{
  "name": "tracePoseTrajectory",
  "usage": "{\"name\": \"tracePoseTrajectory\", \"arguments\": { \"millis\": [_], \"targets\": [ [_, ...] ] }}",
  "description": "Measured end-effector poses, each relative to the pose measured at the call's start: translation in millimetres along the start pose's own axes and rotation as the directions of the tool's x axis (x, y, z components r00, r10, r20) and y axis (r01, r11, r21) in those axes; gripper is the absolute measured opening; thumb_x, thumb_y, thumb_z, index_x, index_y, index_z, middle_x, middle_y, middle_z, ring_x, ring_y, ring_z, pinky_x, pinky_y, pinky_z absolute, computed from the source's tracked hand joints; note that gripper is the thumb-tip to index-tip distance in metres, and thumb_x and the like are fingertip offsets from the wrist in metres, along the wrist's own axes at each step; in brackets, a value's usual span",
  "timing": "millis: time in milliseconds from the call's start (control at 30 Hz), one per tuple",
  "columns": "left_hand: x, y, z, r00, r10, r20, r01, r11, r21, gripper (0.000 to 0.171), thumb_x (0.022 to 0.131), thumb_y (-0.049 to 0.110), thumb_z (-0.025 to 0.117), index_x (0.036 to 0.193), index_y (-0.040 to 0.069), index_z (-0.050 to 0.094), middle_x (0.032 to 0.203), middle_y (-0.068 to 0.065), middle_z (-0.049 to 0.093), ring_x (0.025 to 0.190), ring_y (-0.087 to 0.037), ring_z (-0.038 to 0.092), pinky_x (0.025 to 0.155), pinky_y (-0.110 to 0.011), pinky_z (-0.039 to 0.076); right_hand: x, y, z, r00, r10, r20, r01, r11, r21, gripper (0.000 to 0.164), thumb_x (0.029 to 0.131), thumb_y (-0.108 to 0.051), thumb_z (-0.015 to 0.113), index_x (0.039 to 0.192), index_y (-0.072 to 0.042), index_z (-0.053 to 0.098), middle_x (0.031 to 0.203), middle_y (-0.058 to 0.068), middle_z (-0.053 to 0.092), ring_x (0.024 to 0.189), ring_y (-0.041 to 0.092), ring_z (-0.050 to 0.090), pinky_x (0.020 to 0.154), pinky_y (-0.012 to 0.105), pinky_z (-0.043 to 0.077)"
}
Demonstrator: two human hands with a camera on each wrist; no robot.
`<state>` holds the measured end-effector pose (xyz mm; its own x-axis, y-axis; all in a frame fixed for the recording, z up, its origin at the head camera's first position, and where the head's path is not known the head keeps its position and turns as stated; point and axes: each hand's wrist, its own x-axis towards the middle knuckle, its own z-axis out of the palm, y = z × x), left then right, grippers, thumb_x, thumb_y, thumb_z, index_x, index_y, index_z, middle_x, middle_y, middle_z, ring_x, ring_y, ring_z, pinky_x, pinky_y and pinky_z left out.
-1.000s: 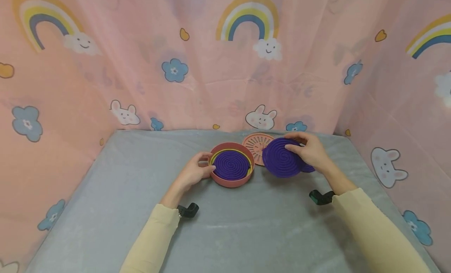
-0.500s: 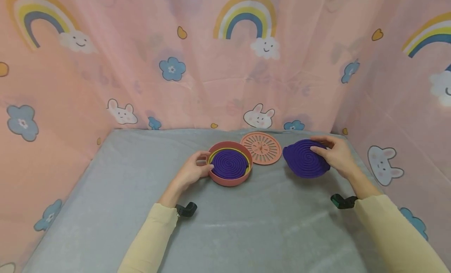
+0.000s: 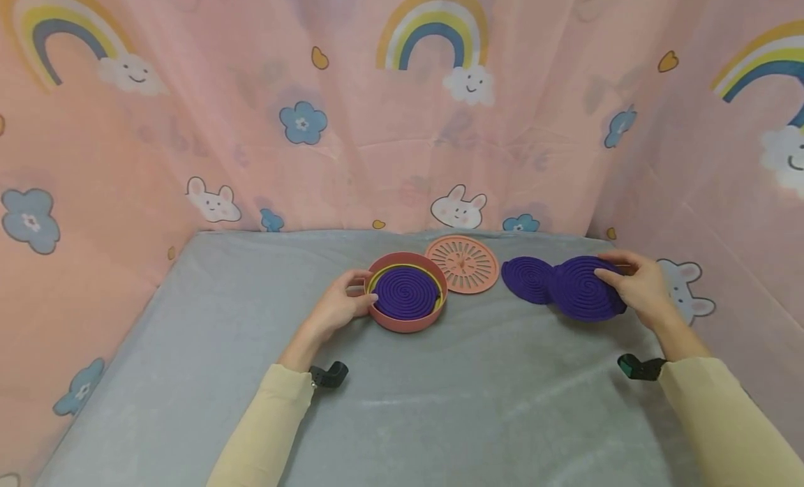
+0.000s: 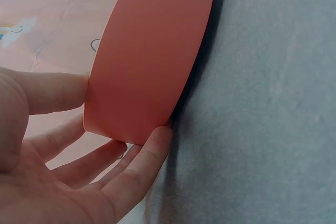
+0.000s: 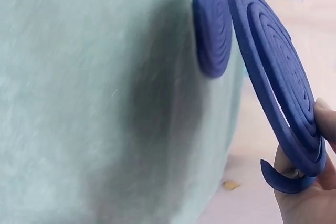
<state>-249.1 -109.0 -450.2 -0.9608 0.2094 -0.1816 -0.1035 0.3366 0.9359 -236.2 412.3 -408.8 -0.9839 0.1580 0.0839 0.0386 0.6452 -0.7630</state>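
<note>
In the head view a round pink mosquito coil box (image 3: 405,326) stands on the table, with a yellow ring inside its wall and a purple mosquito coil (image 3: 406,292) lying in it. My left hand (image 3: 338,307) grips the box's left side. The left wrist view has the thumb at the rim and fingertips low on the box wall (image 4: 152,56). Out to the right, my right hand (image 3: 647,291) pinches another purple mosquito coil (image 3: 585,289) at its edge, tilted and raised over the cloth. A loose outer end of this held coil (image 5: 275,72) hangs by the fingers in the right wrist view.
Another purple coil (image 3: 526,279) lies flat on the table, partly overlapped by the held one in the head view. Between it and the box rests a slotted pink lid (image 3: 467,281). Grey cloth (image 3: 440,403) covers the table; pink printed curtains (image 3: 352,173) surround it.
My right hand has carried its coil rightward, away from the lid. The lid and the coil lying on the table have come into fuller view. My left hand stays at the box.
</note>
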Motion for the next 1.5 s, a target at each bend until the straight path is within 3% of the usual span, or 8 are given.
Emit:
{"name": "tracePoseTrajectory", "arguments": {
  "millis": [67, 200, 367, 600, 700, 833, 1167, 1500],
  "targets": [
    [-0.1, 0.1, -0.4, 1.0, 0.005, -0.001, -0.005, 1.0, 0.001, 0.052, 0.095, 0.019, 0.071, 0.143, 0.018, 0.052, 0.154, -0.013, 0.045, 0.14, -0.034, 0.05, 0.107, -0.049, 0.052, 0.7, 7.5, -2.5, 1.0, 0.02, -0.008, -0.02, 1.0, -0.019, 0.055, 0.098, -0.032, 0.066, 0.139, 0.003, 0.054, 0.103, -0.029, 0.053, 0.087, -0.017, 0.049, 0.07, 0.004, 0.047],
    [-1.0, 0.5, 0.0, 1.0, 0.002, -0.001, -0.002, 1.0, 0.002, 0.052, 0.095, 0.02, 0.071, 0.143, 0.018, 0.052, 0.154, -0.013, 0.044, 0.14, -0.034, 0.05, 0.107, -0.049, 0.052, 1.5, 22.4, -5.9, 0.998, 0.059, -0.022, -0.06, 0.993, -0.103, 0.056, 0.1, -0.035, 0.063, 0.14, 0.003, 0.054, 0.124, 0.004, 0.06, 0.09, -0.012, 0.047, 0.068, 0.005, 0.043],
    [-2.2, 1.1, 1.2, 1.0, 0.001, -0.004, -0.001, 1.0, 0.003, 0.051, 0.094, 0.02, 0.071, 0.142, 0.019, 0.053, 0.154, -0.013, 0.045, 0.14, -0.033, 0.05, 0.107, -0.049, 0.052, 0.8, 38.3, -9.7, 0.995, 0.095, -0.032, -0.099, 0.977, -0.188, 0.055, 0.101, -0.036, 0.06, 0.141, 0.002, 0.054, 0.14, 0.031, 0.051, 0.103, 0.019, 0.053, 0.068, 0.01, 0.039],
    [-3.2, 1.4, 1.6, 1.0, 0.003, -0.003, -0.003, 1.0, 0.0, 0.051, 0.094, 0.019, 0.072, 0.142, 0.018, 0.053, 0.154, -0.012, 0.045, 0.14, -0.033, 0.05, 0.105, -0.047, 0.053, -0.2, 48.3, -10.4, 0.995, 0.089, -0.042, -0.096, 0.974, -0.205, 0.051, 0.102, -0.03, 0.059, 0.139, 0.006, 0.054, 0.138, 0.035, 0.051, 0.114, 0.042, 0.053, 0.072, 0.019, 0.041],
    [-3.3, 1.7, 1.6, 1.0, 0.003, -0.003, -0.003, 1.0, 0.002, 0.051, 0.094, 0.02, 0.071, 0.142, 0.018, 0.053, 0.154, -0.012, 0.045, 0.14, -0.033, 0.051, 0.105, -0.047, 0.053, 0.5, 50.2, -8.3, 0.996, 0.079, -0.029, -0.083, 0.97, -0.229, 0.049, 0.103, -0.027, 0.058, 0.138, 0.007, 0.054, 0.136, 0.038, 0.052, 0.119, 0.051, 0.051, 0.08, 0.04, 0.051],
    [-3.1, 1.5, 1.2, 1.0, 0.009, -0.004, -0.009, 1.0, 0.002, 0.052, 0.095, 0.02, 0.071, 0.143, 0.017, 0.053, 0.154, -0.013, 0.045, 0.139, -0.033, 0.051, 0.105, -0.048, 0.053, 3.0, 53.8, -3.3, 0.998, 0.063, 0.004, -0.06, 0.966, -0.251, 0.048, 0.102, -0.024, 0.058, 0.137, 0.009, 0.053, 0.136, 0.04, 0.05, 0.122, 0.056, 0.049, 0.095, 0.066, 0.044],
    [-2.1, 1.7, 1.6, 1.0, 0.008, -0.005, -0.008, 1.0, 0.006, 0.051, 0.095, 0.02, 0.071, 0.142, 0.018, 0.053, 0.154, -0.013, 0.045, 0.14, -0.034, 0.051, 0.105, -0.047, 0.053, 8.9, 59.8, 1.6, 0.995, 0.021, 0.099, 0.011, 0.949, -0.315, 0.052, 0.102, -0.025, 0.059, 0.138, 0.011, 0.05, 0.136, 0.041, 0.048, 0.122, 0.058, 0.046, 0.098, 0.07, 0.039],
    [-0.7, 0.5, 1.1, 1.0, -0.006, -0.012, 0.006, 1.0, 0.008, 0.051, 0.095, 0.02, 0.071, 0.142, 0.019, 0.053, 0.154, -0.012, 0.045, 0.139, -0.032, 0.051, 0.104, -0.046, 0.054, 10.2, 31.0, 10.7, 0.994, 0.014, 0.105, 0.012, 0.97, -0.244, 0.054, 0.105, -0.032, 0.054, 0.141, 0.007, 0.05, 0.137, 0.037, 0.053, 0.124, 0.053, 0.05, 0.097, 0.063, 0.043]
  ]
}}
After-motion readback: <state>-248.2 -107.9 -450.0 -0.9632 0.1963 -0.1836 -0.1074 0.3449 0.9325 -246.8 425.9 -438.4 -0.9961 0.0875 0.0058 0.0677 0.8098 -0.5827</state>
